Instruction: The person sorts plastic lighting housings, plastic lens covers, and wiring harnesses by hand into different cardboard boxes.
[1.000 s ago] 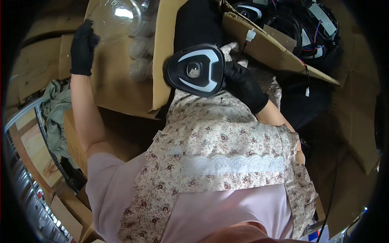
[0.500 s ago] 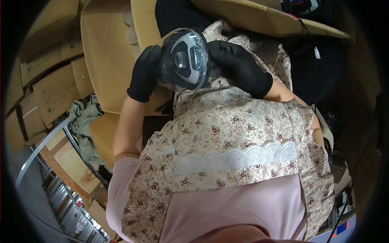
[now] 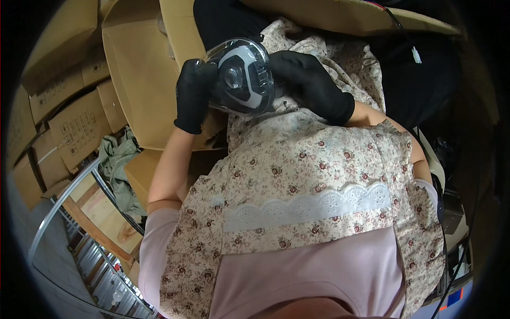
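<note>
Both my hands wear black gloves and hold a lamp [image 3: 247, 101] between them over my lap. It has a clear rounded cover, a dark inside, a round lens and a pale bracket-shaped strip facing up. My left hand [image 3: 192, 94] grips its left edge, thumb and fingers closed at the rim. On the opposite edge, my right hand [image 3: 311, 80] is closed around the side, with its fingertips partly hidden behind the lamp. Beneath lies a floral apron [image 3: 319, 143] with a white lace band.
An open cardboard box [image 3: 133, 69] stands just left of my hands. Stacked cartons [image 3: 74, 127] fill the far left, near green cloth [image 3: 119, 165] and a curved metal rail [image 3: 50, 218]. A cardboard edge [image 3: 350, 18] crosses ahead, with a white connector [image 3: 416, 55] hanging from a cable.
The lamp has tilted slightly, and my left hand has shifted a little to the right along its rim. My right hand keeps its hold. The whole view has moved slightly.
</note>
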### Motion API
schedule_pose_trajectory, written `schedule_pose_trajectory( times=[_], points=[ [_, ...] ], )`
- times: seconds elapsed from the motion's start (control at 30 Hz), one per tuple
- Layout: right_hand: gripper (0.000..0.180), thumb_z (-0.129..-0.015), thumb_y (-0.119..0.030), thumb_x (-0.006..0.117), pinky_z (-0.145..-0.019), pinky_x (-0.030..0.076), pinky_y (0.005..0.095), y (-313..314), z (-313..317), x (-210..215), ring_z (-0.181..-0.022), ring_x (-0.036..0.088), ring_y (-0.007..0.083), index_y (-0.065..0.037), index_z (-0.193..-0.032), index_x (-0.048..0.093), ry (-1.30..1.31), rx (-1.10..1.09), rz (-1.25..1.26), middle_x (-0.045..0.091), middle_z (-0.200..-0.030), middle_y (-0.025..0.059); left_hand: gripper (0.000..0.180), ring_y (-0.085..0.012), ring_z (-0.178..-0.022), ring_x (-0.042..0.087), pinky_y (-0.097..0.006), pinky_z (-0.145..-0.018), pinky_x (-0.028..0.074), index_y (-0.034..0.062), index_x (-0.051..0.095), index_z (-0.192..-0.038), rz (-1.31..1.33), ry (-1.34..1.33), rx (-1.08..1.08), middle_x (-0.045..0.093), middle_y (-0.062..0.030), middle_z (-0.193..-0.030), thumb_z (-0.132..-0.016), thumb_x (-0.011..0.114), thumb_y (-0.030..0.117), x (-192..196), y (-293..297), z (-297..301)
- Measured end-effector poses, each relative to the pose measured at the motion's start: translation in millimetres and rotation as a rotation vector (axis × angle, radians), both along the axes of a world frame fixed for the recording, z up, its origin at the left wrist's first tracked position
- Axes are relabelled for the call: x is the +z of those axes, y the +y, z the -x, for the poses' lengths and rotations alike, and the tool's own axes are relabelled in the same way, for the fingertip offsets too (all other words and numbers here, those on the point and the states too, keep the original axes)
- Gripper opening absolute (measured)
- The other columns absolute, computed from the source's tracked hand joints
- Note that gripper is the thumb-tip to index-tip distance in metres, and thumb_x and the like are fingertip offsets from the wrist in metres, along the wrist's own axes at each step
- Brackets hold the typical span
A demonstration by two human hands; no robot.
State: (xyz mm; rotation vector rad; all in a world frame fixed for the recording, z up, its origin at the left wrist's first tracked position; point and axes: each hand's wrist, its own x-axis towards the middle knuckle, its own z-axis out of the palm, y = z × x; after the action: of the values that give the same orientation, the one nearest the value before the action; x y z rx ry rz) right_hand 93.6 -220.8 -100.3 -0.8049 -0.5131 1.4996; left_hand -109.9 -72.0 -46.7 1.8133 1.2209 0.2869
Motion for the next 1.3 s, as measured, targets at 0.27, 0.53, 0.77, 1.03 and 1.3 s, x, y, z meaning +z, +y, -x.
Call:
schedule_pose_trajectory(
  times=[0.27,0.53,0.77,1.03,1.3],
  points=[
    [0.04,-0.079,-0.031,0.078,-0.06,0.048,0.027,2,12,2,-0.068,0.057,0.0095,0.001,-0.092,0.057,-0.375,-0.056,0.214,0.062,-0.078,0.0062,0.038,-0.0229,-0.088,0.059,-0.031,-0.081,0.049,0.0011,0.055,-0.114,-0.909,0.181,-0.222,0.059,-0.0112,-0.096,-0.087,0.065,0.026,-5,-24,-22],
    [0.033,-0.08,-0.025,0.074,-0.06,0.045,0.0289,1,17,7,-0.069,0.055,0.01,0.0,-0.092,0.055,-0.505,0.039,0.101,0.061,-0.077,0.0079,0.024,-0.025,-0.096,0.066,-0.032,-0.087,0.05,-0.0018,0.059,-0.109,-0.407,0.076,-0.807,0.067,-0.0158,-0.103,-0.089,0.057,0.011,-8,28,-34],
    [0.039,-0.079,-0.032,0.071,-0.064,0.048,0.033,7,13,5,-0.07,0.06,0.0178,-0.001,-0.096,0.057,-0.651,0.026,0.07,0.061,-0.079,0.0118,0.022,-0.0289,-0.073,0.068,-0.034,-0.066,0.054,0.0038,0.062,-0.095,-0.526,0.03,-0.578,0.068,-0.0142,-0.083,-0.08,0.066,0.019,-31,18,-28],
    [0.051,-0.081,-0.025,0.075,-0.079,0.05,0.0297,27,-17,42,-0.088,0.062,0.0147,-0.001,-0.119,0.05,-0.591,-0.156,-0.168,0.064,-0.097,0.0091,0.054,-0.023,-0.093,0.065,-0.036,-0.084,0.053,0.0032,0.054,-0.123,0.655,-0.764,0.316,0.066,-0.0113,-0.103,-0.102,0.028,0.045,-4,12,-48],
    [0.057,-0.077,-0.031,0.079,-0.08,0.052,0.0316,7,-19,46,-0.087,0.066,0.0205,-0.003,-0.12,0.055,-0.603,0.104,-0.061,0.066,-0.101,0.0149,0.056,-0.0259,-0.115,0.055,-0.036,-0.097,0.045,0.0039,0.052,-0.126,-0.724,-0.091,-0.536,0.053,-0.0131,-0.127,-0.084,0.068,0.038,28,1,-47]
  ],
)
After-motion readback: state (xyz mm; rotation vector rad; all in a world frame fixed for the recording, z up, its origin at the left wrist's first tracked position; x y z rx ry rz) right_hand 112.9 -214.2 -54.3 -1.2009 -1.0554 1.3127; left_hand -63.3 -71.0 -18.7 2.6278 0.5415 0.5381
